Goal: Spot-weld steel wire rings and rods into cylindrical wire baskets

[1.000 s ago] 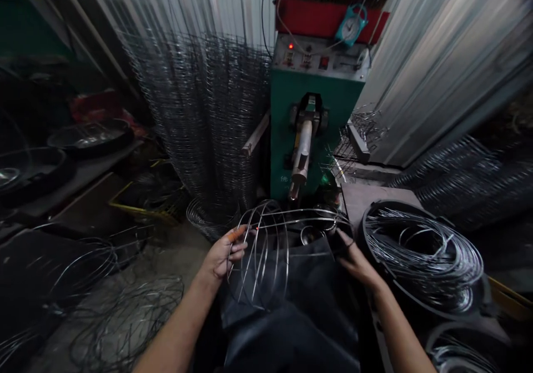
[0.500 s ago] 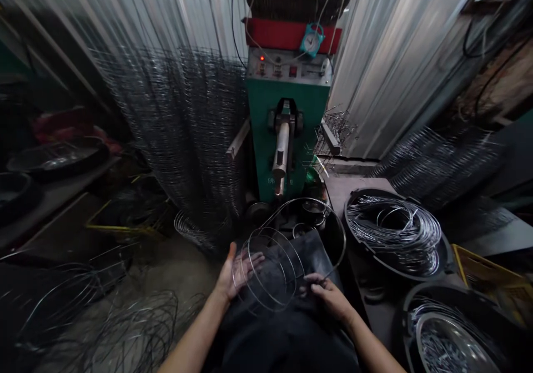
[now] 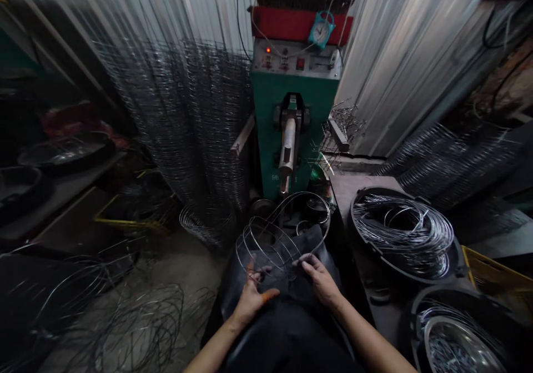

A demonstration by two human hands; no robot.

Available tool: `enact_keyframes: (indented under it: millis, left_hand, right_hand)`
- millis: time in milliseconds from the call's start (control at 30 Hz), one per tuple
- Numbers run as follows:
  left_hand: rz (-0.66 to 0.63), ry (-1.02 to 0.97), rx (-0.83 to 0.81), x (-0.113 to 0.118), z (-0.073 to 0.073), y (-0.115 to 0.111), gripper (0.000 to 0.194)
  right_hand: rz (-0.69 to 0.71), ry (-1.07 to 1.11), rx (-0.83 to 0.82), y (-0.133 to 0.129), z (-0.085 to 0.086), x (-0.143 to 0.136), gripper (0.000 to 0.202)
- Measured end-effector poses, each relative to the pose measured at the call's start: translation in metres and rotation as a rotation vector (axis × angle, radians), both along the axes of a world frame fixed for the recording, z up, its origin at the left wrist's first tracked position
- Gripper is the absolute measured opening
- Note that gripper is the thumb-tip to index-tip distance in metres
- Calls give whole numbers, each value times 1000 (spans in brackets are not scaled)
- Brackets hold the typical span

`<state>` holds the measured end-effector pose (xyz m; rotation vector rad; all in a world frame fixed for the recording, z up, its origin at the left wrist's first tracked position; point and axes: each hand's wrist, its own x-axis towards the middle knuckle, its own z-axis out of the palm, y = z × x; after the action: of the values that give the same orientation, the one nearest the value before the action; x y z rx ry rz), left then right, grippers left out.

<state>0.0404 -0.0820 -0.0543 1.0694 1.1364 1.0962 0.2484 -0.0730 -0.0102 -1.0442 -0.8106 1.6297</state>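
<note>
A wire frame of several round loops (image 3: pixel 258 246) is held above my lap, on the dark apron (image 3: pixel 287 328). My right hand (image 3: pixel 320 280) pinches the frame's wire at its right side between thumb and fingers. My left hand (image 3: pixel 252 298) is at the lower left of the loops, fingers and thumb spread apart, with orange on the thumb and one finger. Its fingers overlap the wire, and whether they touch it is hard to tell. Behind the loops is a green machine (image 3: pixel 270 145) with a metal arm (image 3: pixel 288 140) pointing toward me.
Tall stacks of wire frames (image 3: pixel 200 117) stand left of the machine. To the right, a black basin (image 3: pixel 358 228) holds wire rings, and a metal bowl (image 3: pixel 433 334) with small pieces sits in another basin. Loose wire (image 3: pixel 137 317) lies on the floor at left.
My left hand has turned and moved right and down, its thumb now pointing right. The frame has tilted, and my right hand has shifted slightly left and up. The camera view has shifted a little.
</note>
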Motion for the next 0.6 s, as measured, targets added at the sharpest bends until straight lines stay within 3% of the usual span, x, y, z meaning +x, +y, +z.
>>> enact_keyframes:
  millis: [133,233,367,600]
  left_hand:
    - [112,-167,-52,2,11,16,82]
    - [102,-267,-103,-8,9,22,83]
    - [111,-277,-130,-16,4,21,82]
    - [96,-313,-145,-17,8,21,83]
  right_hand:
    - [37,-78,8,6,8,4,32]
    - [-55,-9,39,21,19,15,41]
    - [-200,17,24,43,34,26,36]
    - [-256,5,-20,52,43,21,34]
